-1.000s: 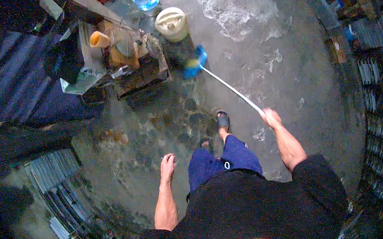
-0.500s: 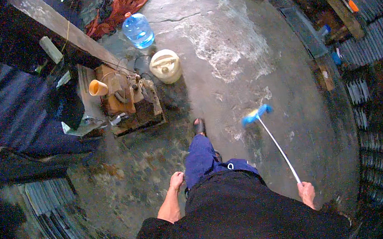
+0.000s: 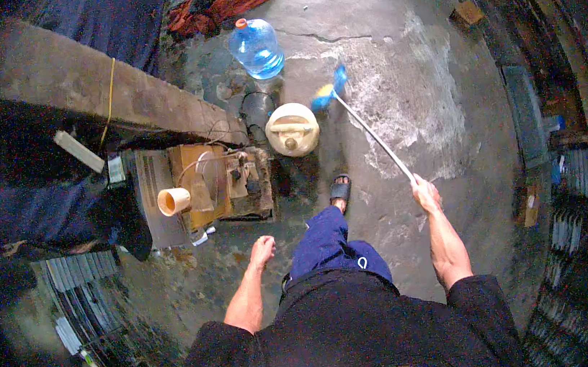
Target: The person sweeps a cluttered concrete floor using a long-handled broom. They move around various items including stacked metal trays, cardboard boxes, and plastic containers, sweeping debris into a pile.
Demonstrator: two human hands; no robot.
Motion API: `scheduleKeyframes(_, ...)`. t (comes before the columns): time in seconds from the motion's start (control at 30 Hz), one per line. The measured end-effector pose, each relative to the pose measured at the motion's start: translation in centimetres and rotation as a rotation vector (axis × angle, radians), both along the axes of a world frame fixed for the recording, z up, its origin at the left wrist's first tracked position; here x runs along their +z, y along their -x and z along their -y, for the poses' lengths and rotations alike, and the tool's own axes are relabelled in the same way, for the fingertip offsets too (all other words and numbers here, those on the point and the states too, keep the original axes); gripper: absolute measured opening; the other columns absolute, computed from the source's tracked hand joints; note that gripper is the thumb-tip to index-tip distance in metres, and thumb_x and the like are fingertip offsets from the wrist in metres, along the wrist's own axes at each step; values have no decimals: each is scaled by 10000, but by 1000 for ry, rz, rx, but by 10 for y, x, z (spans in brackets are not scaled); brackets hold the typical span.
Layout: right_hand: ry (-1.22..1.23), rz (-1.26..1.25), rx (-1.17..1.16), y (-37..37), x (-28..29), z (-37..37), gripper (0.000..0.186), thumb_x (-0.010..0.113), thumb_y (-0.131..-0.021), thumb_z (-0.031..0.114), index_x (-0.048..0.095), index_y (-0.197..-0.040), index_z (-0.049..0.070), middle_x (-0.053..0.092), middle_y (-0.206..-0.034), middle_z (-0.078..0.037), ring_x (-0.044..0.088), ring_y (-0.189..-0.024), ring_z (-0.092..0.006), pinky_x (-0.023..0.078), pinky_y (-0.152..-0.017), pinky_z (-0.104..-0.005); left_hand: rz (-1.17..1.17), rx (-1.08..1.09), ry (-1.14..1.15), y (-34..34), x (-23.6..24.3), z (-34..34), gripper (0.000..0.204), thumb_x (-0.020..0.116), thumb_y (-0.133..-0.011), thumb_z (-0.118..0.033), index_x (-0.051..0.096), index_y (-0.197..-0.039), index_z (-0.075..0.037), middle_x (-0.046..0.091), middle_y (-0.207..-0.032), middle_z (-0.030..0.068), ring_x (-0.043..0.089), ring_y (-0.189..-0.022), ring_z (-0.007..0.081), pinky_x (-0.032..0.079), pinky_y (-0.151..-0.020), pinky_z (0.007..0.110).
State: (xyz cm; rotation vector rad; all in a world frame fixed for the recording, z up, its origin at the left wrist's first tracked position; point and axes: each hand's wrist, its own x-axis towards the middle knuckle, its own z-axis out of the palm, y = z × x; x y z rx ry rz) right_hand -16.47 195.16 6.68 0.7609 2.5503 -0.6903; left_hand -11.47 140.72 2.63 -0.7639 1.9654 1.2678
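Observation:
My right hand (image 3: 426,193) is wrapped around the upper end of a broom's pale, thin handle, with the arm stretched forward. The broom (image 3: 375,136) slants away to the left, and its blue and yellow head, smeared by motion, is at the floor just right of a cream plastic jerrycan (image 3: 292,131). Whether the head touches the jerrycan I cannot tell. My left hand (image 3: 263,249) hangs by my left hip with its fingers curled in and nothing showing in them. One sandalled foot (image 3: 339,188) is forward, between the jerrycan and me.
A clear blue water jug (image 3: 256,48) with an orange cap stands beyond the jerrycan. A reddish-brown cloth (image 3: 237,0) lies farther back. Left are a wooden beam (image 3: 117,95), a wooden box (image 3: 201,183) and an orange cup (image 3: 173,201). Shelving and a brick-like block (image 3: 467,14) line the right.
My right hand has swung forward and left, carrying the broom head from the right-hand floor to beside the jerrycan. The view has shifted forward, and my left hand stays low, fingers curled.

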Motion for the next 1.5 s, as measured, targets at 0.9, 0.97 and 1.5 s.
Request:
scheduleKeyframes(0.9, 81, -151, 229, 474, 114, -157, 444, 473, -866, 387, 558, -1131, 41, 605, -1025, -186, 580, -977, -306, 438, -817, -342, 88, 465, -156, 357, 1, -250, 198, 503, -846, -216, 576, -944, -60, 556, -757, 4, 517, -619, 84, 420, -481, 226)
scheduleKeyframes(0.97, 21, -207, 323, 554, 112, -116, 461, 456, -869, 410, 554, -1140, 49, 596, -1040, -187, 561, -1002, -329, 435, -830, -359, 159, 568, -167, 363, -1, -240, 206, 498, -851, -235, 569, -947, -68, 549, -784, -7, 517, -639, 87, 426, -492, 232)
scheduleKeyframes(1.5, 83, -232, 1292, 960, 19, 302, 371, 488, -820, 438, 621, -991, 137, 640, -939, -141, 627, -851, -304, 492, -762, -407, 130, 1021, -215, 465, 16, -231, 303, 480, -889, -259, 511, -1122, -68, 572, -1047, 85, 557, -911, 168, 455, -717, 278)
